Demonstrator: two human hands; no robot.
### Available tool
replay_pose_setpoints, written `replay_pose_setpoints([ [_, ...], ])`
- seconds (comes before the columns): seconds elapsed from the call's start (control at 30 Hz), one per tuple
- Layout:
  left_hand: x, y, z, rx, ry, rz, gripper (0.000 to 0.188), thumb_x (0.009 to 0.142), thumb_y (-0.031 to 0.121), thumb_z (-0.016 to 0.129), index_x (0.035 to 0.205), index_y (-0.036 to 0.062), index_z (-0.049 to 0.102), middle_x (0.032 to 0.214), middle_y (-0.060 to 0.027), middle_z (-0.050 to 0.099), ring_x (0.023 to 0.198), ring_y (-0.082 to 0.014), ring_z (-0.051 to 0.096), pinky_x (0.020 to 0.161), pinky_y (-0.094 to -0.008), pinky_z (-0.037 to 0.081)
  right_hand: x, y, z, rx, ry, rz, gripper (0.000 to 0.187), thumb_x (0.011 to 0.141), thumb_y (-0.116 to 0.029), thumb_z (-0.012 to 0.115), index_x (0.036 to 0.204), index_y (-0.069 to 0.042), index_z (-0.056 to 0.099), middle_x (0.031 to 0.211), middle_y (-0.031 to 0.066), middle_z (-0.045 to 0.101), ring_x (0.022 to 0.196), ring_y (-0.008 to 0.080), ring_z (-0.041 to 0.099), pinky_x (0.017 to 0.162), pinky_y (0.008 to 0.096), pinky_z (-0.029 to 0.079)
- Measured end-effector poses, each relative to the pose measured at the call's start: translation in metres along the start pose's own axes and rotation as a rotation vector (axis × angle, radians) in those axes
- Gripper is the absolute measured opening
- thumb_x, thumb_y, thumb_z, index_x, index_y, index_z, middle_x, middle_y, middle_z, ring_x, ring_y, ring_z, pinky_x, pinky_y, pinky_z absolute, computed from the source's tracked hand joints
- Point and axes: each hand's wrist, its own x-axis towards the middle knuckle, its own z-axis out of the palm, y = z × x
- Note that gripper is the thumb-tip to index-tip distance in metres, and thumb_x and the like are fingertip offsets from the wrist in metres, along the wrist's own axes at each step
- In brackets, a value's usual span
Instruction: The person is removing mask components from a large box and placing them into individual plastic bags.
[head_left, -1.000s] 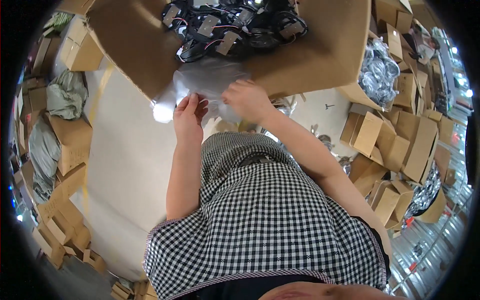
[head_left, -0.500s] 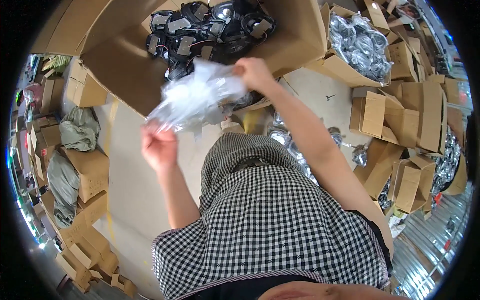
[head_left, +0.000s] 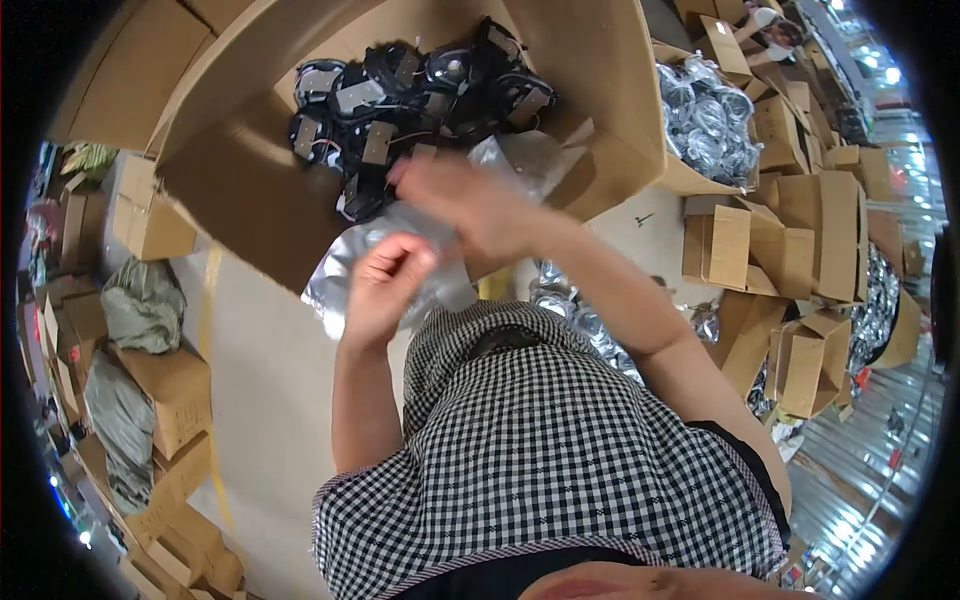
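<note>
My left hand (head_left: 383,285) is closed, thumb against curled fingers, on a clear plastic bag (head_left: 335,270) that spreads out beneath it. Just above, my right hand (head_left: 470,205) is smeared by motion, so its grip does not show. It passes over the near edge of a large open cardboard box (head_left: 245,165). Inside lie several black round parts (head_left: 375,145) with grey plates and thin wires, close to the right fingertips. More crumpled clear plastic (head_left: 540,160) shows in the box, beyond my right wrist.
At the far right stands a carton of bagged round silvery parts (head_left: 705,120). More bagged parts (head_left: 590,320) lie on the floor under my right forearm. Open cartons (head_left: 790,240) crowd the right side; cartons and grey-green sacks (head_left: 143,305) line the left. Another person (head_left: 775,35) is at the upper right.
The bag, stretched between both hands before, now hangs lower at my left hand. My right hand has swung left and down over the box, and my left hand has moved right.
</note>
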Motion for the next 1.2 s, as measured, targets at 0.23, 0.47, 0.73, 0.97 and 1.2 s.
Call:
replay_pose_setpoints([
  [0.23, 0.06, -0.045, -0.101, 1.03, 0.551, -0.012, 0.024, 0.074, 0.007, 0.062, 0.098, 0.0097, 0.064, 0.092, -0.011, 0.064, 0.086, -0.0253, 0.061, 0.073, -0.0318, 0.049, 0.005, 0.065, 0.004, 0.549, -0.878, 0.468, 0.033, 0.081, -0.022, 0.064, 0.11, -0.007, 0.062, 0.105, 0.009, 0.064, 0.098, 0.0221, 0.06, 0.085, 0.0367, 0.046],
  [0.47, 0.151, -0.154, -0.108, 0.813, 0.384, -0.544, 0.037, 0.081, 0.025, 0.061, 0.105, -0.0027, 0.059, 0.09, -0.0211, 0.063, 0.093, -0.0296, 0.061, 0.08, -0.036, 0.047, -0.047, 0.259, 0.03, 0.168, -0.021, 1.439, 0.065, 0.078, -0.033, 0.068, 0.134, -0.009, 0.044, 0.122, 0.0116, 0.056, 0.108, 0.0265, 0.056, 0.09, 0.0354, 0.045],
  [0.73, 0.205, -0.173, -0.101, -0.03, 0.828, -0.67, 0.068, 0.071, 0.033, 0.079, 0.121, -0.0038, 0.052, 0.116, -0.0137, 0.058, 0.1, -0.0247, 0.055, 0.084, -0.037, 0.046, -0.071, 0.31, 0.027, -0.49, -0.414, 1.231, 0.088, 0.072, -0.036, 0.071, 0.143, -0.018, 0.023, 0.152, 0.0154, 0.005, 0.129, 0.0387, 0.036, 0.097, 0.0469, 0.041],
  [0.97, 0.161, -0.14, -0.066, 0.234, 0.906, -0.454, 0.081, 0.066, 0.024, 0.082, 0.132, 0.0012, 0.041, 0.124, -0.013, 0.052, 0.108, -0.0262, 0.052, 0.092, -0.0401, 0.042, -0.049, 0.257, 0.004, -0.34, -0.728, 1.269, 0.071, 0.068, -0.04, 0.072, 0.129, -0.014, 0.047, 0.122, 0.0149, 0.053, 0.118, 0.033, 0.048, 0.093, 0.0426, 0.045],
  [1.2, 0.083, -0.035, -0.054, 0.178, 0.464, 0.465, 0.082, 0.064, 0.017, 0.082, 0.132, 0.0041, 0.037, 0.121, -0.0108, 0.052, 0.11, -0.0226, 0.053, 0.097, -0.0363, 0.041, -0.019, 0.196, -0.021, -0.505, -0.3, 0.941, 0.048, 0.068, -0.031, 0.072, 0.108, -0.009, 0.058, 0.115, 0.0127, 0.054, 0.112, 0.0313, 0.05, 0.088, 0.0464, 0.047],
])
